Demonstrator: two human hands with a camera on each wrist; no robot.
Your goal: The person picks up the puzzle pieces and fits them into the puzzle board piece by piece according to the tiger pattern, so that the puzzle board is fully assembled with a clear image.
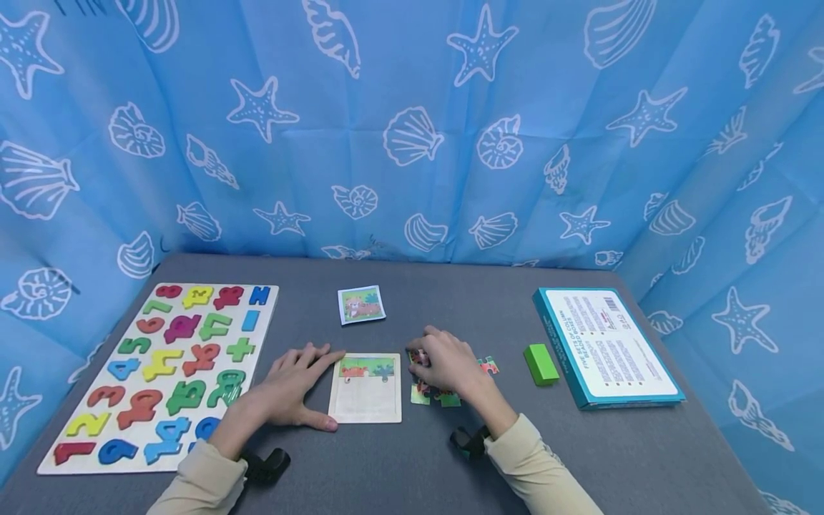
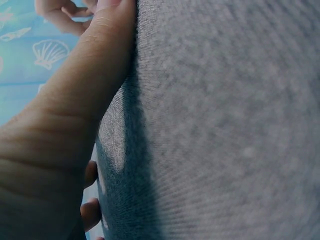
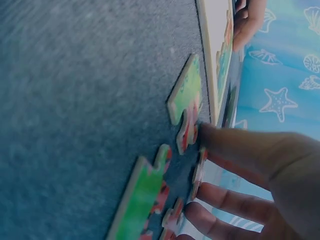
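Note:
A square wooden puzzle tray (image 1: pixel 365 400) lies in the middle, with a strip of joined pieces (image 1: pixel 367 368) along its top. My left hand (image 1: pixel 292 390) rests by its left side with fingers spread, index fingertip at the top left corner and thumb near the bottom left corner. Just right of the tray, my right hand (image 1: pixel 444 361) bends over a cluster of loose jigsaw pieces (image 1: pixel 450 400). In the right wrist view, its thumb and fingertips pinch a small red-patterned puzzle piece (image 3: pixel 199 172), while green-edged pieces (image 3: pixel 142 192) lie close by on the cloth.
Behind the tray lies a small picture card (image 1: pixel 362 305). On the left is a number board (image 1: pixel 157 372) with colored numerals. A green block (image 1: pixel 541 365) and a teal-edged box (image 1: pixel 611 347) stand at the right. A blue shell-print curtain (image 1: pixel 412 179) surrounds the grey table (image 1: pixel 360 472).

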